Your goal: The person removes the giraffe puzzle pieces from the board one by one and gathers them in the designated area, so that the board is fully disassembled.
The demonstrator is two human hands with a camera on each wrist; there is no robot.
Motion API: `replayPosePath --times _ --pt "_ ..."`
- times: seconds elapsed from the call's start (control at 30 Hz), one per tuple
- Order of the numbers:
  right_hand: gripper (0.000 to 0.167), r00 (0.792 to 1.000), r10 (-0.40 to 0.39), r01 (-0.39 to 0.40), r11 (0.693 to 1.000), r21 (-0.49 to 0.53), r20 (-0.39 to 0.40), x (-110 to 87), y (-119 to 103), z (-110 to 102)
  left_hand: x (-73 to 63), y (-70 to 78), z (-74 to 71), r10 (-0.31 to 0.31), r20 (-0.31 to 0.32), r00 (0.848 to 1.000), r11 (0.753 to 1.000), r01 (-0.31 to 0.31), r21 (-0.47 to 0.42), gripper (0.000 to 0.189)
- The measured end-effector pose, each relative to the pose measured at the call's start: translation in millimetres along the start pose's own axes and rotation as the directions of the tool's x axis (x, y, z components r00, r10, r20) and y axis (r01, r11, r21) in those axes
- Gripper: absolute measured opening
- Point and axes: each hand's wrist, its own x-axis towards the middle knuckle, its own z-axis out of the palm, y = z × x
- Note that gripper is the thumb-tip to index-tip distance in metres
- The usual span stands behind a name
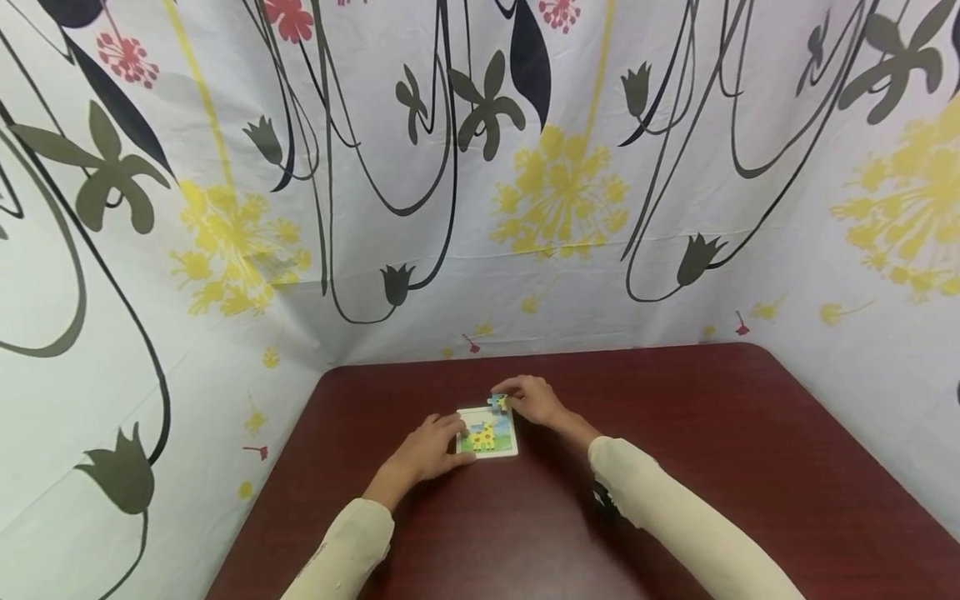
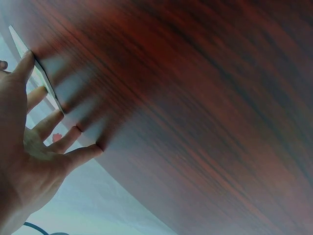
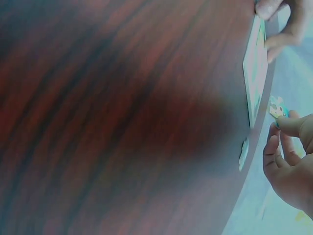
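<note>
My right hand pinches a small jigsaw piece between thumb and fingertips, over the upper right corner of a puzzle board. In the right wrist view the piece is light with blue and yellow print, raised off the table. The board has a pale frame and a picture of a yellow giraffe on green and blue. My left hand rests on the board's left side, fingers spread. Its thumb is at the near edge, and some fingertips touch the tabletop beyond the board in the left wrist view.
Another flat piece lies on the dark red wooden table beside the board, beneath my right hand. A white curtain with flower prints hangs behind the table's far edge and along its sides.
</note>
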Motion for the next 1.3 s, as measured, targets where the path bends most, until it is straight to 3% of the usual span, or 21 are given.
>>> replayPosePath --times 0.43,0.67,1.3 --pt "0.022 0.998 0.058 -0.06 0.997 -0.056 -0.032 -15.1 33 -33 -0.5 1.2 -0.2 0.015 -0.015 1.0 1.0 -0.015 -0.002 0.041" --pt "0.021 0.998 0.047 -0.05 0.996 -0.074 -0.039 -21.2 45 -47 -0.4 0.8 -1.9 0.012 -0.018 1.0 1.0 -0.012 -0.009 0.041" --pt "0.021 0.994 0.11 -0.111 0.985 -0.13 -0.016 -24.1 71 -53 2.0 1.3 -0.9 0.002 -0.018 1.0 1.0 -0.002 0.0 0.041"
